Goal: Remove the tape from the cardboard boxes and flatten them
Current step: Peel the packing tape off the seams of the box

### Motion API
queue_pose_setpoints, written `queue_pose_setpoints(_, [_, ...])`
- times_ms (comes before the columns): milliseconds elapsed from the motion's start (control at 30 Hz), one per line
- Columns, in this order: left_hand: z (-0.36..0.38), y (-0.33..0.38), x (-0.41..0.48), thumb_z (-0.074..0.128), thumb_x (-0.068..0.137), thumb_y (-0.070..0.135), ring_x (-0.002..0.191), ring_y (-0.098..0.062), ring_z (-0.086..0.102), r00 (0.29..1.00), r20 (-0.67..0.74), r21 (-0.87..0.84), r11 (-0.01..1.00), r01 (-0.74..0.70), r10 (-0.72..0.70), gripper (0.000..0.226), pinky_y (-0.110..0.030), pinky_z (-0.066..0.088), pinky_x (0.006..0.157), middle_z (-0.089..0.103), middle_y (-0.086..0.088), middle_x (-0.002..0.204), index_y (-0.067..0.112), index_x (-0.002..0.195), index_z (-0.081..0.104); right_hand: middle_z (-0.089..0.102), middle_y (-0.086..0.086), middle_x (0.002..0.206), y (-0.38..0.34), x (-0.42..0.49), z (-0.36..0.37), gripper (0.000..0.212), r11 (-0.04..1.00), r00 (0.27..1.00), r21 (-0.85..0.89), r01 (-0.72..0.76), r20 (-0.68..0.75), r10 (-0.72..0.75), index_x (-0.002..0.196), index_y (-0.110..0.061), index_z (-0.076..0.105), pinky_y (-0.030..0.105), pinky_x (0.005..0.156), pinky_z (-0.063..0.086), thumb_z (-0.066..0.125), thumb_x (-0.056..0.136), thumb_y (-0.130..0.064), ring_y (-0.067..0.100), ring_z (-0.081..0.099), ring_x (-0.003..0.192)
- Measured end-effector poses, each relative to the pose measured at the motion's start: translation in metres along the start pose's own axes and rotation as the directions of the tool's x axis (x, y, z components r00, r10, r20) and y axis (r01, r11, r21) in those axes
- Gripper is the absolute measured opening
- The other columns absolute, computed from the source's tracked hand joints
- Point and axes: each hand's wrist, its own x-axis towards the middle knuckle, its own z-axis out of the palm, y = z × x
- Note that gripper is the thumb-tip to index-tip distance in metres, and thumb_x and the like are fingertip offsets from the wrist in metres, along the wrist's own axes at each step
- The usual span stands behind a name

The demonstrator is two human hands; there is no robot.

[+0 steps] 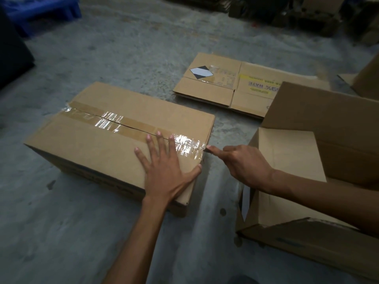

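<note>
Concrete floor (106, 50), a sealed box (98, 144) at centre.
The left hand (164, 169) lay spread flat on its lid; the right hand (244, 162), at three o'clock, pinched the tape (184, 143) end at the box's edge.

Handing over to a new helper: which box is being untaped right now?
On the concrete floor, it is the closed box under the left hand. Unlike the flattened boxes behind and the open box beside it, shiny tape seals its top.
</note>
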Motion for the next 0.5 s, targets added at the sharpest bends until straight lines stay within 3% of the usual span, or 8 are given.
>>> queue_pose_setpoints(100, [0.0000, 0.0002, -0.0011, 0.012, 0.071, 0.093, 0.148, -0.039, -0.019, 1.000, 0.002, -0.004, 1.000, -0.003, 0.003, 0.117, -0.069, -0.004, 0.113, -0.013, -0.017, 0.163, 0.016, 0.158, -0.001, 0.045, -0.003, 0.061, 0.0008, 0.0000, 0.0001, 0.056, 0.999, 1.000, 0.034, 0.001, -0.024, 0.000, 0.151, -0.030, 0.039, 0.029, 0.040, 0.033, 0.052, 0.099, -0.012, 0.013, 0.043, 0.047])
queue_pose_setpoints(233, [-0.0029, 0.0006, -0.0019, 0.010, 0.070, 0.092, 0.149, -0.038, -0.017, 1.000, 0.001, -0.010, 1.000, -0.006, 0.006, 0.117, -0.068, -0.004, 0.114, -0.013, -0.017, 0.163, 0.016, 0.158, 0.000, 0.063, 0.002, 0.080, 0.0072, 0.0006, 0.0027, 0.060, 0.995, 0.996, 0.064, 0.082, -0.030, -0.081, 0.151, -0.030, 0.039, 0.032, 0.050, 0.052, 0.057, 0.097, -0.011, 0.015, 0.056, 0.058])
queue_pose_setpoints(367, [-0.0046, 0.0005, -0.0026, 0.013, 0.070, 0.093, 0.149, -0.037, -0.018, 1.000, 0.004, -0.018, 1.000, -0.006, 0.007, 0.118, -0.067, -0.005, 0.115, -0.014, -0.016, 0.163, 0.016, 0.158, 0.001, 0.062, 0.004, 0.087, 0.0085, 0.0013, 0.0035, 0.060, 0.990, 0.993, 0.097, 0.107, -0.053, -0.102, 0.148, -0.029, 0.044, 0.028, 0.053, 0.051, 0.058, 0.094, -0.006, 0.016, 0.055, 0.062])
queue_pose_setpoints(500, [-0.0046, 0.0006, -0.0049, 0.017, 0.069, 0.093, 0.150, -0.036, -0.016, 1.000, -0.016, -0.048, 0.999, -0.006, 0.005, 0.121, -0.065, -0.004, 0.116, -0.010, -0.016, 0.164, 0.012, 0.158, 0.005, 0.056, 0.000, 0.079, 0.0048, 0.0010, -0.0045, 0.050, 0.991, 0.986, 0.085, 0.101, -0.141, -0.088, 0.146, -0.027, 0.045, 0.027, 0.045, 0.045, 0.042, 0.097, -0.020, 0.012, 0.044, 0.054])
